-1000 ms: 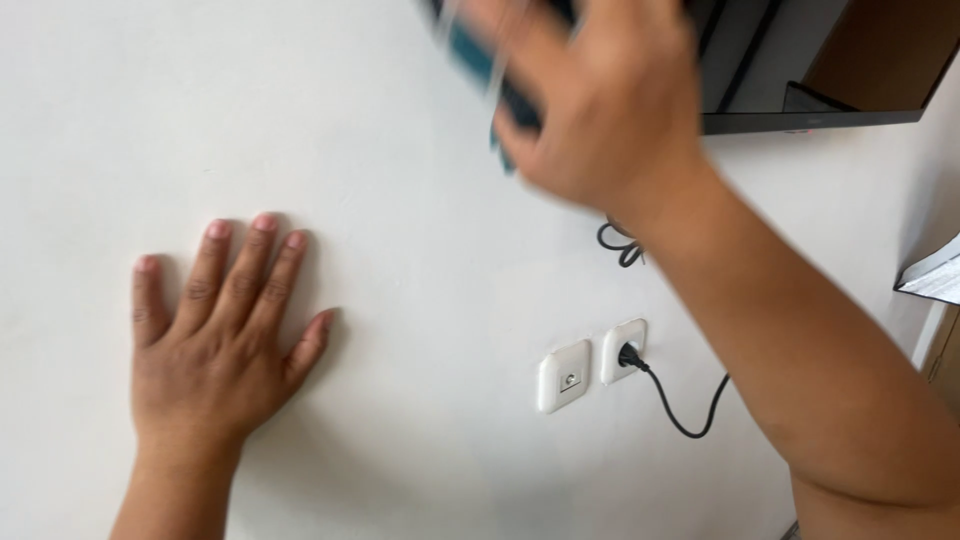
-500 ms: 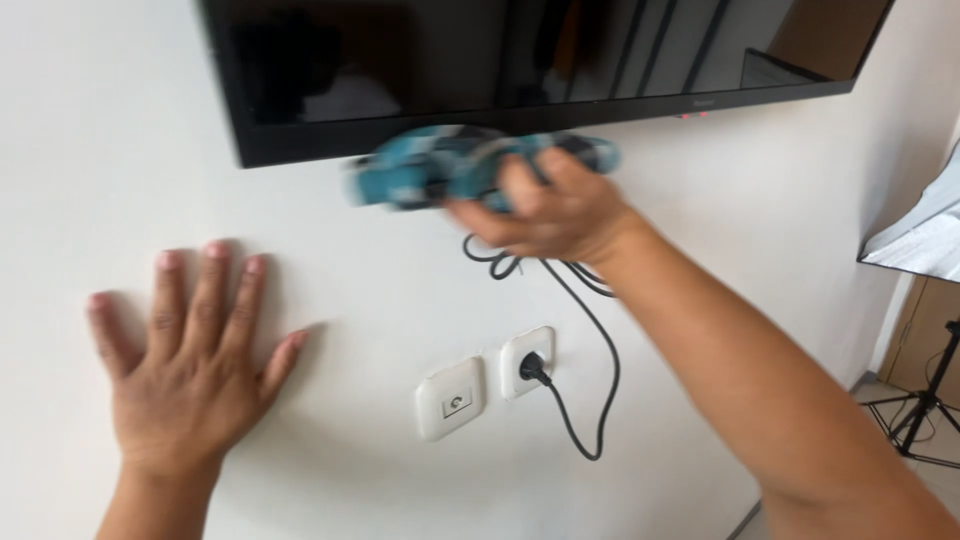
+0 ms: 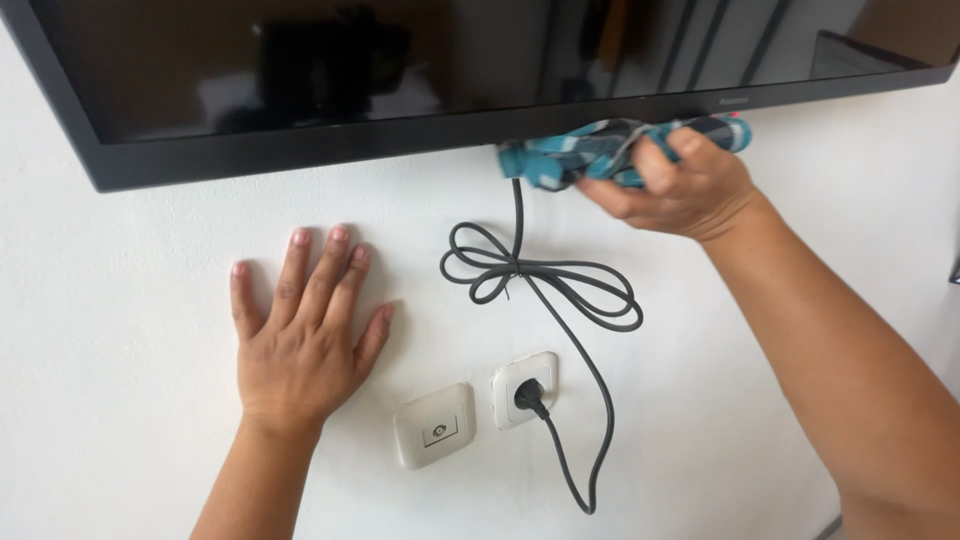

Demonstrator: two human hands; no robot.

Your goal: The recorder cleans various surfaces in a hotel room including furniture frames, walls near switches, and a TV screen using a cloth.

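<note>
two hands show: one left hand [image 3: 300, 345] and one right hand [image 3: 675, 185]. there is one teal patterned cloth [image 3: 600, 152]. one dark flat screen [image 3: 420, 70] hangs on one white wall [image 3: 120, 400]. below the screen's lower edge runs one dark cable [image 3: 545, 285], gathered into one looped bundle, ending in one black plug [image 3: 527, 396]. there are two white wall plates: one socket [image 3: 524, 388] and one smaller outlet plate [image 3: 433, 425].

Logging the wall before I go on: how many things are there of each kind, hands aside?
Television: 1
Cloth: 1
Cable: 1
Plug: 1
Wall plates: 2, the socket and the blank-looking plate
Total: 6
</note>
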